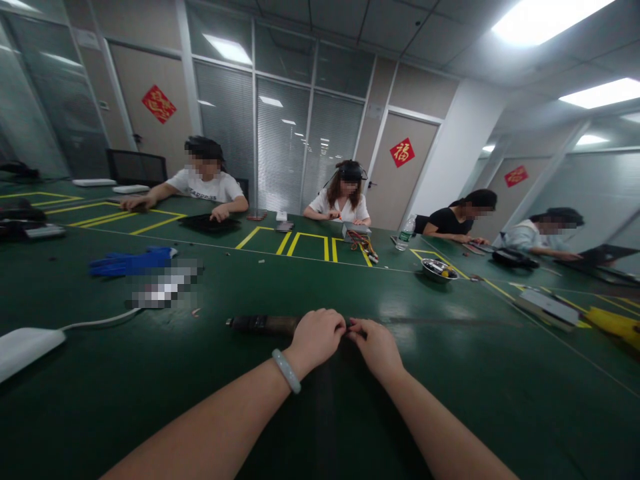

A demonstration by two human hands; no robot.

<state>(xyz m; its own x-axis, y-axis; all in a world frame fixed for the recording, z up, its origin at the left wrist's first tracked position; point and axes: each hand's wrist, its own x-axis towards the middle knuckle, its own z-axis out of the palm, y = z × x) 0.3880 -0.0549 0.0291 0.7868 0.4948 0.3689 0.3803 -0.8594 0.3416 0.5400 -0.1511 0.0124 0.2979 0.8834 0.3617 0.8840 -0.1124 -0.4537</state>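
Observation:
A long dark stick-shaped object (270, 325) lies crosswise just above the green table, its kind unclear. Its left end is black with a small silvery tip, and its middle looks brownish. My left hand (320, 337), with a pale bangle at the wrist, is closed around its right part. Right beside it, my right hand (375, 343) pinches at the right end with thumb and fingers together. The hands nearly touch, and they hide most of that end.
A blue glove (131, 261) and a white corded device (165, 287) lie to the left, near a white block (30, 347). Ahead right are a metal bowl (439, 270) and a bottle (406, 233). Several people sit across the table. A yellow thing (613, 325) lies far right.

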